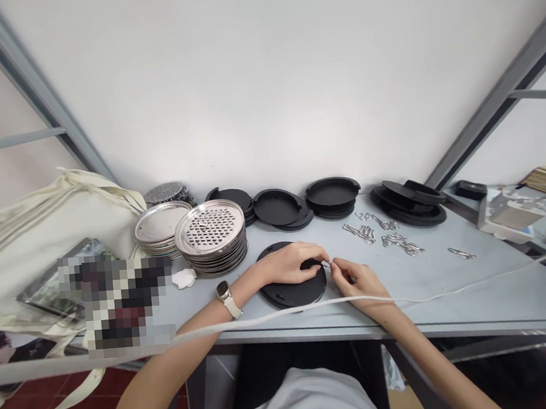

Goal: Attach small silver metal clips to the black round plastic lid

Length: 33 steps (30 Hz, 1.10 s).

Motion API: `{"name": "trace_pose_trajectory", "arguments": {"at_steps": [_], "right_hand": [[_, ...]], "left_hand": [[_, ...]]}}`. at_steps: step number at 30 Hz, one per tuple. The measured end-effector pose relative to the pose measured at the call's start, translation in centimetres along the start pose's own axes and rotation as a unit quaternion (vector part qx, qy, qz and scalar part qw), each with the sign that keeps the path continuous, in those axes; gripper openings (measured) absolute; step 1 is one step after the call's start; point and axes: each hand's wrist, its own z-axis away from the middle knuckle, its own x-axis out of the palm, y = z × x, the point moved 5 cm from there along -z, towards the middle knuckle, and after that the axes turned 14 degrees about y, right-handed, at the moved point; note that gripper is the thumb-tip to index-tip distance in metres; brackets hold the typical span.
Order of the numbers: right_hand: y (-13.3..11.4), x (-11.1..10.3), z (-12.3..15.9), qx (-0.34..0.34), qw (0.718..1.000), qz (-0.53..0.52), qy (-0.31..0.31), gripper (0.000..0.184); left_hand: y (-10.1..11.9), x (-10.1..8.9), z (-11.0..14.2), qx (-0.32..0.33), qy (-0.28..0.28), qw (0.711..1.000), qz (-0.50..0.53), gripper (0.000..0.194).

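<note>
A round black disc [284,295] with small slots lies on the table in front of me. My left hand [291,263] is laid over it, fingers curled around towards its right edge and thumb bent in, steadying it. Just right of the disc, my right hand [357,280] pinches a thin wire piece [325,264] between thumb and forefinger, against the disc's edge. Most of that piece is hidden by my fingertips. Beyond the right hand lie small bent metal wire clips [399,245] in loose groups, and one pair [461,253] apart from them.
Stacked round metal grater plates [210,231] and plain metal discs [161,223] stand left. Black round trays [333,195] line the wall. A white cable [431,298] crosses in front of my forearms. A cream cloth bag [43,229] is far left, a white device [505,214] right.
</note>
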Motion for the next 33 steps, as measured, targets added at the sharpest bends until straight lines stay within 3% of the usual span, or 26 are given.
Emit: {"name": "trace_pose_trajectory", "arguments": {"at_steps": [4, 11, 26, 33], "right_hand": [[-0.05, 0.02, -0.04, -0.009, 1.000, 0.000, 0.008, 0.034], [-0.93, 0.21, -0.05, -0.028, 0.998, -0.010, -0.047, 0.031], [-0.19, 0.08, 0.08, -0.017, 1.000, -0.001, -0.011, 0.033], [-0.31, 0.59, -0.08, -0.029, 0.998, 0.002, -0.048, 0.032]], "left_hand": [[0.02, -0.10, 0.03, -0.005, -0.002, 1.000, -0.008, 0.026], [0.16, -0.38, -0.04, -0.012, 0.009, 0.999, -0.038, 0.026], [0.20, -0.20, -0.07, -0.001, -0.004, 1.000, -0.010, 0.026], [0.18, -0.50, -0.02, -0.005, 0.012, 0.999, -0.050, 0.028]]}}
